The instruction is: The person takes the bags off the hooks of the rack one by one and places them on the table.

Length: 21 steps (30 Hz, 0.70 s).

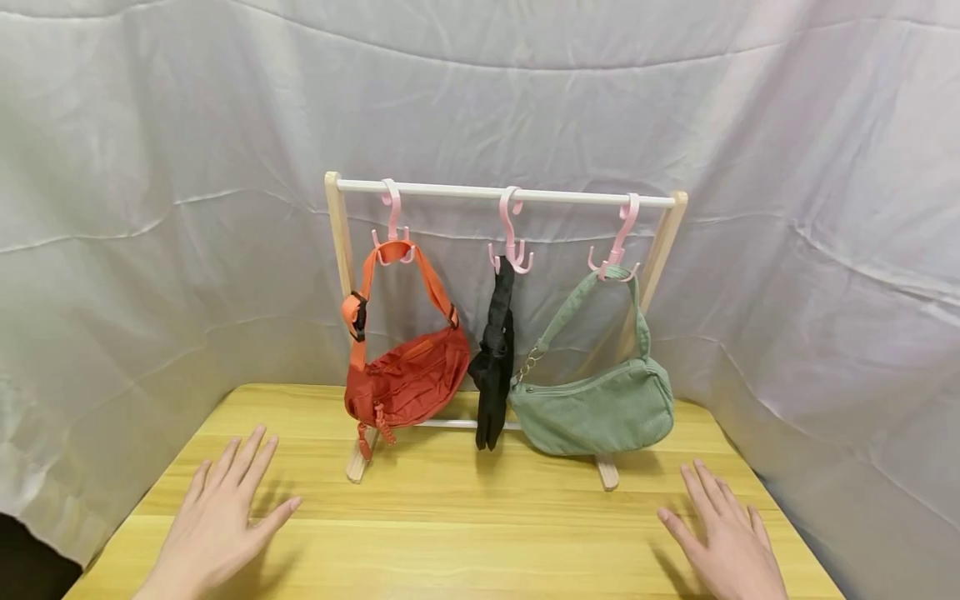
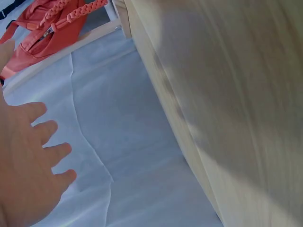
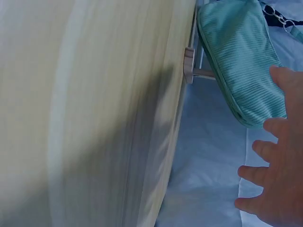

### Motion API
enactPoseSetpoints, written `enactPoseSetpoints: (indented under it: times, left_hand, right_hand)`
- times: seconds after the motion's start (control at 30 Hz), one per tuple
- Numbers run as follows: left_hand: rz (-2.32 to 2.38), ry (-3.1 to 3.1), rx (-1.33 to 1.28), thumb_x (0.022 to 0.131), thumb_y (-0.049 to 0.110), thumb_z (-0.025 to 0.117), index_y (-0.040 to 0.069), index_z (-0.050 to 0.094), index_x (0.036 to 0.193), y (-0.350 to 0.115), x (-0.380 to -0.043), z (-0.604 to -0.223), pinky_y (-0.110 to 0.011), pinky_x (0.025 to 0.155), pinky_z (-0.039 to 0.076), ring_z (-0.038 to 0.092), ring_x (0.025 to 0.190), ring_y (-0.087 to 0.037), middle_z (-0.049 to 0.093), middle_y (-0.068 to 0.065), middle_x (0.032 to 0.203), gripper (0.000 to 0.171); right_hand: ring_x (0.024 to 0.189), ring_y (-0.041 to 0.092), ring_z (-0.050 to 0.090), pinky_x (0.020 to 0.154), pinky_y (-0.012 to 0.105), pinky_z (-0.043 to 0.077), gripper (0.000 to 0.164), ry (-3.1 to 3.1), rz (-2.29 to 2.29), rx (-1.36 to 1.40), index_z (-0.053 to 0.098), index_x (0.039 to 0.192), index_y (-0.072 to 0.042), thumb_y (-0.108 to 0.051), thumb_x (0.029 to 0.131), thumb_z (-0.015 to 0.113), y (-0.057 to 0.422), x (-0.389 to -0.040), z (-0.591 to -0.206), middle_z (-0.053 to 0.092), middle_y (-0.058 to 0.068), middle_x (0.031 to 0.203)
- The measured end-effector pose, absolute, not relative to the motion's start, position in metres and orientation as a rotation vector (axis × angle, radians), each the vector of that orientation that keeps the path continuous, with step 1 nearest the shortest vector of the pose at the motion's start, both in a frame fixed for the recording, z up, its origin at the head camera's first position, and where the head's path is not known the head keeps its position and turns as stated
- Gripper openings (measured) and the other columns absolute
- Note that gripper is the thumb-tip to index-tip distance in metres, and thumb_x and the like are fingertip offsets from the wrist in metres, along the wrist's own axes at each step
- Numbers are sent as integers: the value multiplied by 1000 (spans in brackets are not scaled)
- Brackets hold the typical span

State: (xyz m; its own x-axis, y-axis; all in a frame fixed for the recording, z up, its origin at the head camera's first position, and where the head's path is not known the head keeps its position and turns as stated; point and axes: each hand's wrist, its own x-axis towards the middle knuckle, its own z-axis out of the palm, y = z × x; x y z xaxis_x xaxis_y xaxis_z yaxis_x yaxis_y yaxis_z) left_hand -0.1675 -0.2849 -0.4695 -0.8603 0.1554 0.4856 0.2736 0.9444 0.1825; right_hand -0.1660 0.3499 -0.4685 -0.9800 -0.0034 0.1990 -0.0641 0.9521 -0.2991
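Note:
Over the left of the table, my left hand (image 1: 223,512) has its fingers straight and spread, holding nothing. My right hand (image 1: 723,533) is at the lower right, fingers extended, also holding nothing. Nearest the left hand is a red waist bag (image 1: 412,377) with an orange strap, hung from a pink hook (image 1: 393,218). A green corduroy shoulder bag (image 1: 600,408) hangs from another pink hook (image 1: 621,237), close to the right hand. Between them a folded black bag (image 1: 493,367) dangles edge-on from the middle pink hook (image 1: 510,229). Both hands are apart from the bags.
A rack with wooden legs (image 1: 652,258) and a white top bar (image 1: 457,192) stands toward the back of the wood-grain table (image 1: 450,542). Grey-white cloth (image 1: 480,108) surrounds the table at the back and sides. A lower white bar (image 1: 446,423) runs behind the bags.

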Motion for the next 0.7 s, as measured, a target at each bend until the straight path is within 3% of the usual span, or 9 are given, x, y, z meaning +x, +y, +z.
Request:
enactPoseSetpoints:
  times: [0.2, 0.33, 0.5, 0.7]
  left_hand:
    - [-336, -2563, -328, 92, 51, 73, 13, 24, 166, -284, -168, -464, -47, 126, -13, 12, 159, -36, 12, -6, 174, 97]
    - [-354, -2509, -342, 91, 50, 74, 15, 23, 167, -284, -168, -460, -47, 127, -10, 12, 159, -36, 14, -6, 174, 98]
    - [-370, -2463, -356, 92, 48, 74, 13, 27, 166, -283, -167, -455, -43, 128, -5, 16, 159, -32, 20, -7, 173, 94]
    - [-377, -2404, -391, 90, 45, 76, 13, 32, 164, -282, -168, -451, -41, 129, 2, 23, 158, -27, 27, -9, 171, 92]
  right_hand:
    - [142, 59, 32, 112, 81, 11, 84, -2792, 484, 92, 16, 168, -17, -58, 105, 53, 343, -164, -468, 21, 20, 171]
    - [141, 53, 39, 113, 77, 19, 80, -2686, 485, 143, 22, 167, -17, -48, 104, 59, 340, -165, -467, 27, 18, 169]
    - [132, 53, 48, 102, 72, 36, 73, -2553, 510, 177, 33, 164, -17, -38, 102, 66, 336, -165, -462, 40, 18, 163]
    - [127, 53, 54, 95, 70, 42, 69, -2430, 561, 189, 43, 160, -18, -30, 98, 73, 326, -164, -452, 51, 20, 154]
